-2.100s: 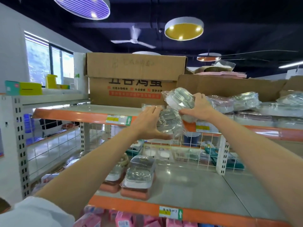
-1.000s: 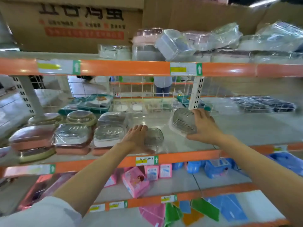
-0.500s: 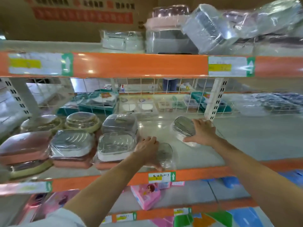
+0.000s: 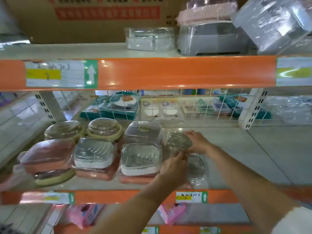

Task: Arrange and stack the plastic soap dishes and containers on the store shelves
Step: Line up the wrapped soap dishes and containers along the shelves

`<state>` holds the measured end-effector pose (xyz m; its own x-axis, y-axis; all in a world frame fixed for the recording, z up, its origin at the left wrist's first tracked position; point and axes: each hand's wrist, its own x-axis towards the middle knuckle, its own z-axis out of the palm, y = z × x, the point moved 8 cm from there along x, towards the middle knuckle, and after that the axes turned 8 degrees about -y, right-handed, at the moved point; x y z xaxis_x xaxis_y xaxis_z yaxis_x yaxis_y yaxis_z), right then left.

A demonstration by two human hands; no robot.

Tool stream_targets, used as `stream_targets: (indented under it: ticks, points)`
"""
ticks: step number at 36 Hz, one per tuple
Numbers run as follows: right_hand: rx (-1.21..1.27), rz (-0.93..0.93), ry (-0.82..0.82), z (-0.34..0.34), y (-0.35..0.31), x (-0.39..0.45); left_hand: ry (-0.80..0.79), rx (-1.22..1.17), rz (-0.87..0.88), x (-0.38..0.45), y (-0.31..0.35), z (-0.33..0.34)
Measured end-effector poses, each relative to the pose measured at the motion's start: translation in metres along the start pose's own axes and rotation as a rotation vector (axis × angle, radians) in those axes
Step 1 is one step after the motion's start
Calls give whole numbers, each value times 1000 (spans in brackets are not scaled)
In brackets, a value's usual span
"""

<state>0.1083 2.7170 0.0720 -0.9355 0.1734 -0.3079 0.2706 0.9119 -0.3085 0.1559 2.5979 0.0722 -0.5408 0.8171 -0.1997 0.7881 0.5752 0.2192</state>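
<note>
Several wrapped soap dishes [image 4: 140, 159] already sit stacked left of the fingers. The right hand [image 4: 198, 142] grips a tilted clear dish [image 4: 179, 141]; the left hand [image 4: 175, 168] seemingly steadies it, fingers loosely curled. Another dish [image 4: 195, 166] lies unstacked beneath.

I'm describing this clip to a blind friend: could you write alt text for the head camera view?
Two hands, the left hand and right hand, hold a wrapped clear soap dish over an orange-edged store shelf, beside stacks of wrapped soap dishes. Another clear dish lies below.

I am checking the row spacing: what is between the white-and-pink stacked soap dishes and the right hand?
In the head view, a wrapped clear soap dish, tilted, lies between the stacked soap dishes and the right hand, which holds it.
</note>
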Motion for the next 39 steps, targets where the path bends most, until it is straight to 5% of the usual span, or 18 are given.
stream_targets:
  ticks: [20,31,39]
  points:
    - [-4,30,88,-11,13,-119,-98,177,-61,-13,19,-10]
    - [-51,-56,119,-34,-15,-212,23,133,-10,-68,71,-65]
    - [-47,-169,235,-88,-58,-285,292,158,116,-128,110,-154]
